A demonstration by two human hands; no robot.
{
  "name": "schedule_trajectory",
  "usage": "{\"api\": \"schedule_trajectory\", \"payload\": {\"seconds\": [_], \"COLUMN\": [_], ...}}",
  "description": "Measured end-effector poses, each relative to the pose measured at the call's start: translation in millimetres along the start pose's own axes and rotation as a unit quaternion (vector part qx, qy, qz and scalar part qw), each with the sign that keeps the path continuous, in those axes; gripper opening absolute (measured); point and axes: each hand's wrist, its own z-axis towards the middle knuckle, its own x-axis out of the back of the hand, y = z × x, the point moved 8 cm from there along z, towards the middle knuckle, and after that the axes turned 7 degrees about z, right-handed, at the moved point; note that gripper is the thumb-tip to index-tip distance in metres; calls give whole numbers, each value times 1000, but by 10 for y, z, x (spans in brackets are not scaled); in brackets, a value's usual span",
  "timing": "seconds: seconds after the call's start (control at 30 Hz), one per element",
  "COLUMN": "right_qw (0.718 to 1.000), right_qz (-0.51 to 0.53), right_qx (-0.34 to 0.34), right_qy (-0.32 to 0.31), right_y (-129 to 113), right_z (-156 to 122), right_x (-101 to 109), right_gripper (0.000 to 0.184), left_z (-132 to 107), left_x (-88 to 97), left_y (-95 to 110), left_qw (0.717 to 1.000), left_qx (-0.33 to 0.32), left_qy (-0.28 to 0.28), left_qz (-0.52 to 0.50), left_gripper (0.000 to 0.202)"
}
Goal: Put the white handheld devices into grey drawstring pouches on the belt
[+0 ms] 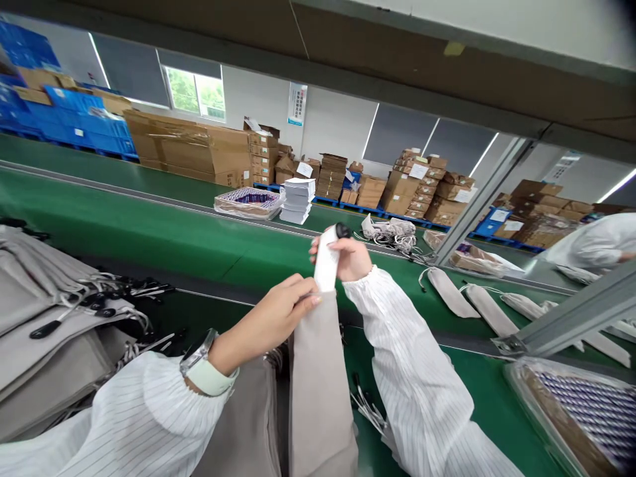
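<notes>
My right hand [354, 258] grips a white tube-like item [326, 265] with a black end [342, 230], held upright and slightly tilted. Its lower end meets the mouth of a long beige fabric pouch [322, 384]; how far it reaches inside is hidden. Thumb and fingers of my left hand [288, 301] pinch the pouch at that mouth. The pouch hangs down towards me over a stack of similar pouches [241, 424]. Further left lies a large pile of beige pouches [44, 338] with white cords and black cord stoppers.
Filled-looking pouches [450, 291] lie on the green belt at right, by a slanted metal post [481, 205]. A plastic-wrapped tray of patterned items [586, 411] sits near right. Across stand a paper stack [297, 202] and another tray [248, 202]. A co-worker's white sleeve [591, 238] shows at right.
</notes>
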Motion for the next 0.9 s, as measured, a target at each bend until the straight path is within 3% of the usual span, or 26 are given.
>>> {"api": "schedule_trajectory", "payload": {"seconds": [0.13,0.23,0.37,0.43,0.5,0.57,0.63,0.67,0.73,0.8,0.83,0.9], "right_qw": [960,928,912,904,870,820,796,807,872,931,940,927], "right_qz": [-148,-242,-356,-420,-481,-521,-536,-524,-457,-345,-285,-208], "right_qx": [-208,-256,-177,-71,59,142,150,126,20,-117,-168,-213], "right_qy": [-118,-118,-99,-27,91,191,240,241,175,9,-83,-226], "right_y": [484,646,595,401,109,-110,-186,-159,72,496,701,1001], "right_z": [-162,-227,-127,-22,22,-6,-16,-1,57,40,-26,-184], "right_x": [-195,-176,-106,60,317,581,797,873,893,616,398,-5], "right_gripper": [28,44,58,59,55,51,50,50,51,49,50,57], "left_z": [-14,-36,-62,-105,-140,-176,-189,-178,-138,-91,-68,-39], "left_x": [295,409,504,576,510,324,220,225,276,314,336,373], "left_y": [-129,-213,-253,-310,-365,-282,-126,-93,-163,-324,-397,-466], "left_qw": [988,977,973,967,973,979,981,983,979,964,956,949], "left_qx": [61,93,93,140,198,192,145,131,141,167,176,188], "left_qy": [135,168,174,166,73,-60,-116,-100,-29,44,79,123], "left_qz": [55,94,120,133,98,18,-54,-83,-143,-201,-219,-221], "left_gripper": [26,27,25,24,28,31,32,32,30,27,26,24]}}
